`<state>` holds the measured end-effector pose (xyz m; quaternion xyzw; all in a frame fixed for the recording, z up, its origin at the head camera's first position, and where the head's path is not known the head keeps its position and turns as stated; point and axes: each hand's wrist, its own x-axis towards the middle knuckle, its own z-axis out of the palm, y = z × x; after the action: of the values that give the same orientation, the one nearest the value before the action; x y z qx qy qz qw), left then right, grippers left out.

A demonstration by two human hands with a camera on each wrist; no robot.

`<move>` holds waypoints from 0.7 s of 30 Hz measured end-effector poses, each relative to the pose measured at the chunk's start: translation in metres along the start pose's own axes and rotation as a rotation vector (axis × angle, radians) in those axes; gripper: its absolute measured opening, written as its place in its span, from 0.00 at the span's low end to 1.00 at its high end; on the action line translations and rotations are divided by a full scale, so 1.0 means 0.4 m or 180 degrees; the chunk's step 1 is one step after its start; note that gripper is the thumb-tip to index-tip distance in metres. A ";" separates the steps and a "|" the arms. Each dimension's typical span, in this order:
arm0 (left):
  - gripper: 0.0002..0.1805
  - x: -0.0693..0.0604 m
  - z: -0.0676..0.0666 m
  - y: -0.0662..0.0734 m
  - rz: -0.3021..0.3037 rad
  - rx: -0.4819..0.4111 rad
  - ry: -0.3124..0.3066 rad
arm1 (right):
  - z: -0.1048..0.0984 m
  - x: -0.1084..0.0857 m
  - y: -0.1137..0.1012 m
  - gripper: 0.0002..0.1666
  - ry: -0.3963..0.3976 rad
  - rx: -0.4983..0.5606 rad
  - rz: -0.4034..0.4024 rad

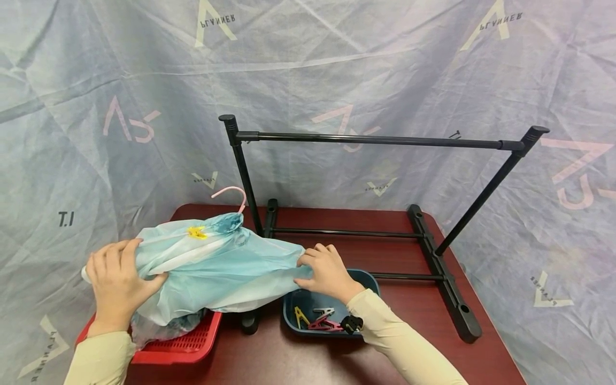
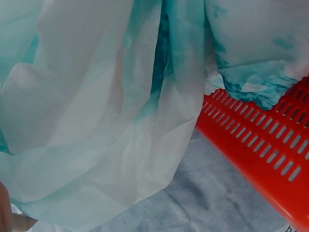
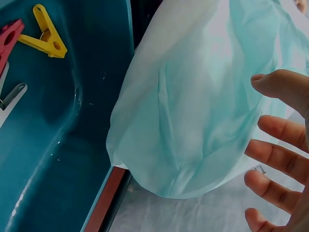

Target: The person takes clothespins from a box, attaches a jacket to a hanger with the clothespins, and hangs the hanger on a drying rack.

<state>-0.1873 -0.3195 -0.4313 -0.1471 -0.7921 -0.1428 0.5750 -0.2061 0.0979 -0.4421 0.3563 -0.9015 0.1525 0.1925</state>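
A thin pale blue and white garment [image 1: 207, 272] hangs on a pink hanger [image 1: 233, 191], whose hook sticks up from the neck. A yellow clip [image 1: 196, 232] sits on the garment near the neck. My left hand [image 1: 115, 275] grips the garment's left end, thumb across the front; its grasp is mostly outside the left wrist view. At the right end is my right hand [image 1: 327, 271], beside the cloth. In the right wrist view its fingers [image 3: 277, 157] are spread and the thumb stands apart from them.
Under the garment, a red slotted basket [image 1: 185, 345] holds more cloth [image 2: 260, 79]. A dark blue bin [image 1: 289, 315] contains several clips, among them a yellow clip [image 3: 46, 36]. Behind stands a black rack [image 1: 366, 140] on a dark red table [image 1: 385, 342], before a grey cloth backdrop.
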 end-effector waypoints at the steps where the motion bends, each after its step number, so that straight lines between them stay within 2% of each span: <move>1: 0.38 0.000 0.000 0.000 0.0002 0.0002 0.0006 | 0.000 -0.001 0.000 0.17 -0.0010 0.0007 0.0004; 11: 0.39 0.000 -0.002 0.003 -0.0018 0.0009 0.0023 | 0.011 -0.021 0.000 0.14 -0.0085 -0.0035 -0.0006; 21: 0.37 0.003 -0.001 0.009 0.0000 0.0039 0.0089 | 0.039 -0.044 -0.001 0.14 -0.0303 -0.0012 0.0121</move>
<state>-0.1856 -0.3162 -0.4299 -0.1416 -0.7848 -0.1400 0.5869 -0.1978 0.1015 -0.4637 0.3457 -0.9165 0.1373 0.1471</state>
